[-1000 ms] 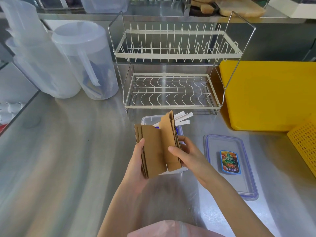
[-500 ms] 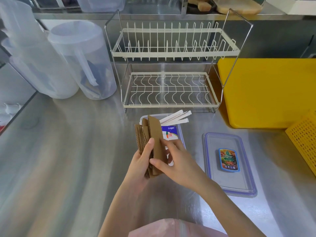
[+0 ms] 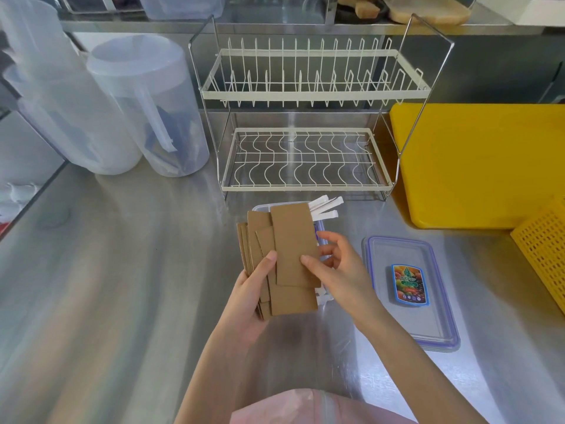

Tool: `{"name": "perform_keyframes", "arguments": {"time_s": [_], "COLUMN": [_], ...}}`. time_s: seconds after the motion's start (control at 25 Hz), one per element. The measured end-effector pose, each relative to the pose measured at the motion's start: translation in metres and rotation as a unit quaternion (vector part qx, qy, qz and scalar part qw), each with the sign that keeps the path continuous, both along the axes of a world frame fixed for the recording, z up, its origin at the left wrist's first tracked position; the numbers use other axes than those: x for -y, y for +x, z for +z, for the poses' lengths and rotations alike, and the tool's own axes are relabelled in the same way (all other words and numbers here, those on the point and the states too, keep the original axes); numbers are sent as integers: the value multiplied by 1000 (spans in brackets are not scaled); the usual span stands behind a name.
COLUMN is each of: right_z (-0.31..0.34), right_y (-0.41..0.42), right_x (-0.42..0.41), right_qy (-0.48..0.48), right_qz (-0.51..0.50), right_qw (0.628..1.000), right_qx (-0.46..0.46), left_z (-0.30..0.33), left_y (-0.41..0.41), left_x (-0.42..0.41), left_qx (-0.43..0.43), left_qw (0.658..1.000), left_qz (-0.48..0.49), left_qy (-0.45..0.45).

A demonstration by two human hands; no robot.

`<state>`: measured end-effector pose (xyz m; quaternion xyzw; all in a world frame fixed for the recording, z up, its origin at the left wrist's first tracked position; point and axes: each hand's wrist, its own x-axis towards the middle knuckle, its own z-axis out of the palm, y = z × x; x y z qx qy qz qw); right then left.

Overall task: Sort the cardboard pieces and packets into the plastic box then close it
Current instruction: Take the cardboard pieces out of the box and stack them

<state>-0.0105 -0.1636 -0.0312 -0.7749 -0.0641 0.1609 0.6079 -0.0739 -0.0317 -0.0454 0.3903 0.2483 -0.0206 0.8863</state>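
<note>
Both hands hold a fanned stack of brown cardboard pieces (image 3: 292,240) above the steel counter. My left hand (image 3: 253,289) grips the stack from the left, thumb on its face. My right hand (image 3: 339,267) pinches the front piece at its right edge with the thumb. Behind the stack, mostly hidden, stands the clear plastic box (image 3: 321,237); white paper packets (image 3: 325,206) stick out of its far end. The box's lid (image 3: 412,319), clear with a blue rim and a fruit sticker, lies flat on the counter to the right.
A white two-tier wire dish rack (image 3: 305,160) stands just behind the box. Two translucent jugs (image 3: 146,105) are at the back left. A yellow board (image 3: 477,163) and a yellow perforated basket (image 3: 544,255) sit at the right. The counter's left edge drops off.
The cardboard stack has turned from edge-on to face-up and fanned out. My right hand has shifted to the front piece's right edge.
</note>
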Motion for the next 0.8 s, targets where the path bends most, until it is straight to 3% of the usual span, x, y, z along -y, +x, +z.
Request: {"name": "perform_keyframes", "arguments": {"time_s": [0.24, 0.44, 0.68, 0.8], "right_z": [5, 4, 3, 1], "right_y": [4, -3, -11, -19], "right_x": [10, 4, -4, -13], "right_qy": [13, -18, -109, -141], "right_qz": [10, 27, 75, 114], "right_qw": [1000, 996, 978, 965], "right_qx": [8, 80, 160, 189], "left_z": [1, 0, -2, -2], "left_y": [0, 2, 3, 3], "left_x": [-5, -5, -3, -1], "left_qx": [-30, -60, -68, -28], "left_qw": [997, 989, 989, 995], "left_qz": [71, 127, 121, 76], "left_qy": [29, 44, 57, 52]}}
